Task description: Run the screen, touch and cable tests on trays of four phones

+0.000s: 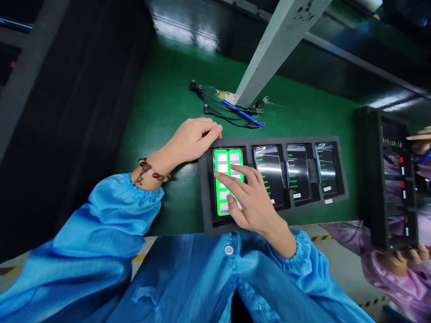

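A smartphone (222,206) lies face up in the leftmost compartment of a black foam tray (209,220). Its lit screen shows a bright green grid over white. My right hand (254,197) is over this phone, fingers spread, with the index fingertip at the screen's left side; it holds nothing. At the tray's upper left corner my left hand (193,139) rests on the green bench, fingers curled in and nothing visible in them. Three more phones, a second (269,168), a third (297,170) and a fourth (326,168), sit in the other compartments, with dark screens bearing green text.
Black cables (218,112) and a blue pen (242,113) lie behind the tray, by the foot of a grey metal post (272,49). A dark panel (90,112) stands on the left. On the right, another person's hands are at a second black tray (370,179).
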Available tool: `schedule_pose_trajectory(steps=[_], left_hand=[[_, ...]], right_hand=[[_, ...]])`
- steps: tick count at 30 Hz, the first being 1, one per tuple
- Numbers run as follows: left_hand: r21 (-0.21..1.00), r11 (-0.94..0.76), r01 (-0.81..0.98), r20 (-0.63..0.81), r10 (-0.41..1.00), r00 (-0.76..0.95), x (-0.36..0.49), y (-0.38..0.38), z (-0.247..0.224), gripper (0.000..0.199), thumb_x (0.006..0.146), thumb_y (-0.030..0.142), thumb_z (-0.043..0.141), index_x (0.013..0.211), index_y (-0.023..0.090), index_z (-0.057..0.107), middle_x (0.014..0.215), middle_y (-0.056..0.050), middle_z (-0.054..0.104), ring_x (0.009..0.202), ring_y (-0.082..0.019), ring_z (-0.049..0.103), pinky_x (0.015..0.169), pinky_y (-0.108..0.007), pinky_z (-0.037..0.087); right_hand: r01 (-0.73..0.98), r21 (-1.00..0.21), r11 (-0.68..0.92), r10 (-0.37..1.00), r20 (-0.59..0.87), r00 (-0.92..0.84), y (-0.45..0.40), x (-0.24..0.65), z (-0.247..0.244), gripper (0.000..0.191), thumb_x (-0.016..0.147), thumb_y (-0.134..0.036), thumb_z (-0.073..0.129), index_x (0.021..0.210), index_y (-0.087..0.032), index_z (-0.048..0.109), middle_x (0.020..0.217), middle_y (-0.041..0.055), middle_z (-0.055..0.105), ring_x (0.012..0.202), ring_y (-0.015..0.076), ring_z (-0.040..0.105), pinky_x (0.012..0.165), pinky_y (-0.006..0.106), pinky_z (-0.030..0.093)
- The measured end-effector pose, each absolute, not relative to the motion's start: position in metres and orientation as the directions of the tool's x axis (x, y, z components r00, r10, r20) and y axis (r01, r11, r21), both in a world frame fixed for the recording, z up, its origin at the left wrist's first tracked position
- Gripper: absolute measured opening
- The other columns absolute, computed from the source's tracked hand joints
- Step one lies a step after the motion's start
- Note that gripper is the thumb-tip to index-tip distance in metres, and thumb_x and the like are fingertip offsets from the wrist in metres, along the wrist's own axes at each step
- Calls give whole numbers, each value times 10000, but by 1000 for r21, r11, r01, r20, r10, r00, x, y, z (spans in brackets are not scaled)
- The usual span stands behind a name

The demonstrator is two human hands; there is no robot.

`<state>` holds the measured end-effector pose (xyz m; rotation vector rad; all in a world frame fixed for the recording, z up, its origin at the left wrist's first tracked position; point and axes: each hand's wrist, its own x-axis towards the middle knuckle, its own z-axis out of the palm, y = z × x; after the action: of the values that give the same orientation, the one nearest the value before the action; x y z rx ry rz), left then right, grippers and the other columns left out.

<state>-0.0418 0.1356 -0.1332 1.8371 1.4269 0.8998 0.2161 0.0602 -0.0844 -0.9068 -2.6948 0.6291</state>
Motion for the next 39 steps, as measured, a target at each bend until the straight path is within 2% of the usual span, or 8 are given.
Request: schedule_pose_trajectory(steps=[10, 19, 22, 27, 30, 33, 37, 39], left_hand=[[799, -231, 555, 148, 970, 191, -42, 136, -134, 449, 1099, 389, 442, 833, 201, 751, 832, -46, 717, 844, -215, 664, 856, -383, 467], [806, -214, 552, 137, 974, 178, -41, 135, -132, 452, 1097, 401, 449, 828, 199, 752, 829, -48, 718, 841, -215, 661, 850, -382, 477], [802, -217, 556, 139, 974, 181, -41, 135, -131, 453, 1096, 398, 444, 836, 198, 756, 841, -51, 725, 860, -220, 670, 864, -384, 480], [797, -218, 564, 126, 972, 198, -42, 136, -132, 463, 1100, 407, 434, 840, 201, 757, 856, -51, 728, 873, -222, 670, 865, -382, 465], [797, -203, 569, 112, 975, 191, -43, 136, -131, 464, 1102, 419, 432, 845, 203, 753, 854, -50, 718, 878, -223, 669, 867, -378, 462], [792, -187, 581, 90, 977, 192, -43, 133, -127, 468, 1113, 436, 421, 870, 206, 748, 860, -50, 712, 894, -225, 671, 875, -377, 463], [690, -152, 708, 56, 986, 156, -41, 122, -113, 482, 1127, 480, 395, 884, 219, 720, 891, -64, 694, 862, -232, 653, 813, -380, 450], [596, -90, 798, 24, 995, 95, -41, 117, -104, 464, 1121, 505, 408, 864, 228, 677, 897, -73, 683, 836, -243, 638, 753, -378, 425]], right_hand=[[638, -424, 642, 734, 102, -672, 70, 251, -79, 610, 1078, -208, 441, 1676, -326, 462, 1452, 17, 776, 1454, 332, 577, 1193, 573, 411], [571, -438, 694, 648, 36, -760, 78, 203, -83, 613, 1090, -223, 447, 1700, -285, 449, 1412, 37, 782, 1535, 317, 480, 1249, 539, 368], [609, -416, 675, 691, 67, -719, 80, 214, -80, 585, 1096, -215, 439, 1675, -284, 476, 1368, 36, 802, 1503, 313, 517, 1246, 541, 365], [692, -374, 618, 772, 122, -624, 78, 229, -80, 515, 1093, -211, 424, 1585, -286, 560, 1460, 49, 762, 1478, 316, 558, 1228, 559, 377], [687, -414, 598, 795, 193, -576, 81, 237, -80, 484, 1084, -245, 464, 1545, -293, 606, 1430, 62, 764, 1446, 314, 590, 1216, 547, 421], [730, -491, 476, 876, 334, -347, 99, 278, -77, 407, 1089, -306, 488, 1435, -283, 701, 1430, 90, 740, 1405, 311, 623, 1203, 542, 472], [871, -488, 58, 889, 422, 177, 127, 383, -79, 424, 1077, -306, 455, 1403, -255, 721, 1422, 132, 733, 1377, 350, 644, 1194, 603, 456], [864, -488, -121, 854, 393, 342, 132, 433, -84, 422, 1066, -337, 446, 1360, -249, 736, 1404, 151, 744, 1386, 371, 653, 1193, 593, 451]])
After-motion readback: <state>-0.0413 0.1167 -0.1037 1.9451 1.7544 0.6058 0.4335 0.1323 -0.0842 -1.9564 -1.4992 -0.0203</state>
